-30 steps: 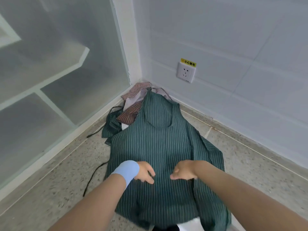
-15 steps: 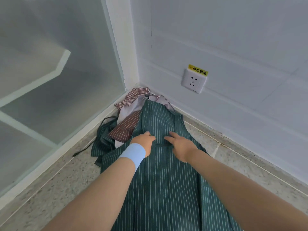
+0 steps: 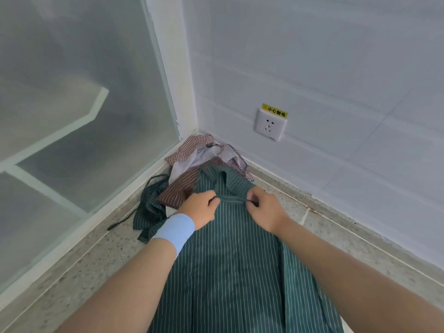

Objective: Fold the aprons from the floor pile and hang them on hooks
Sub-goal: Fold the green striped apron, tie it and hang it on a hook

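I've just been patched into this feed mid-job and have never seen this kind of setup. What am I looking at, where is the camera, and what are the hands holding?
There is no machine here: a person works with bare hands, and the single camera sits on their head, looking forward and down. The left hand, with a light blue wristband, and the right hand each pinch the top hem of a green striped apron spread on the speckled floor. Behind it, in the corner, lies a pile of other aprons, checked and brown striped. A wall socket with a yellow warning label sits above. No hooks are in view.
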### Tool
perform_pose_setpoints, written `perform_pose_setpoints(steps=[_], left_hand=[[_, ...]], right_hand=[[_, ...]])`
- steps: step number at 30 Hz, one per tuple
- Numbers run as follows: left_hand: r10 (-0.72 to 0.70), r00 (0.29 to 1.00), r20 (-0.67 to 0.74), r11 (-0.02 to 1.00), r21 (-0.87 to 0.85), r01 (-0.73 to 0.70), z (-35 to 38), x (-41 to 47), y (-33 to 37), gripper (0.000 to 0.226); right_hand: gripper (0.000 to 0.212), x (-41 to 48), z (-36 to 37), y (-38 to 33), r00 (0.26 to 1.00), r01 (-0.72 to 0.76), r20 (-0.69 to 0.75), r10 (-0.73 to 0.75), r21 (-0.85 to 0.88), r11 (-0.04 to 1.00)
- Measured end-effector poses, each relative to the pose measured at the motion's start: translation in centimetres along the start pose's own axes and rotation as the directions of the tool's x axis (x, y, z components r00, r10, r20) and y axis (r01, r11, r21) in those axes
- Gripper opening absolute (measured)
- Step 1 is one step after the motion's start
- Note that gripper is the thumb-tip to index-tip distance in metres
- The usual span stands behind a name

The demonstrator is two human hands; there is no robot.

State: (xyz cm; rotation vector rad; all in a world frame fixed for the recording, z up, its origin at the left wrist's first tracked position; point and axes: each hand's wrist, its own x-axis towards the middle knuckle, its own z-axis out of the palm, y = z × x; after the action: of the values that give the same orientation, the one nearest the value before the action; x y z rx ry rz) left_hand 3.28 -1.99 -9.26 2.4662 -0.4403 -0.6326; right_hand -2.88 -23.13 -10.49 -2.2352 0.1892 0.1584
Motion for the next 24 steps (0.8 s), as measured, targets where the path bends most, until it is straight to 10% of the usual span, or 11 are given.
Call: perform_pose_setpoints(steps=[4,9,12,17,20,24], left_hand=[[-0.114,0.944,0.309,0.985,0.159,0.067,1.0,-2.8,0.7,0.03],[-0.34,0.705,0.623,0.94,0.194,0.282,3.9,-5.2,-0.3,0.041],[-0.318,0.682,0.658,0.947,0.181,0.266,5.4,-5.3,-0.9,0.044],[-0.195,0.97,0.142,0.976,0.125,0.178,5.8,-2.0,-1.4,0.019],[-0.384,0.914,-0.13,0.921,-0.119,0.37,5.2,0.7,-2.0,0.037],[-0.562,0.826,-0.038,0.802,-0.268,0.534,5.4,4.4,-3.4,0.055]], right_hand=[[0.007,-2.9,-1.0,-0.3,0.966,-0.061,0.24,0.096,-0.151,0.987],[0.03,-6.0,1.1,2.0,0.681,-0.129,0.601,0.417,-0.462,0.877],[0.035,-7.0,2.4,3.5,0.607,-0.179,0.65,0.457,-0.448,0.876],[0.034,-4.3,2.7,5.8,0.867,-0.278,0.332,0.37,-0.295,0.914],[0.038,-1.6,2.8,6.9,0.885,-0.41,0.185,0.427,-0.125,0.904],[0.055,1.4,3.3,8.5,0.835,-0.55,0.043,0.549,0.058,0.833]])
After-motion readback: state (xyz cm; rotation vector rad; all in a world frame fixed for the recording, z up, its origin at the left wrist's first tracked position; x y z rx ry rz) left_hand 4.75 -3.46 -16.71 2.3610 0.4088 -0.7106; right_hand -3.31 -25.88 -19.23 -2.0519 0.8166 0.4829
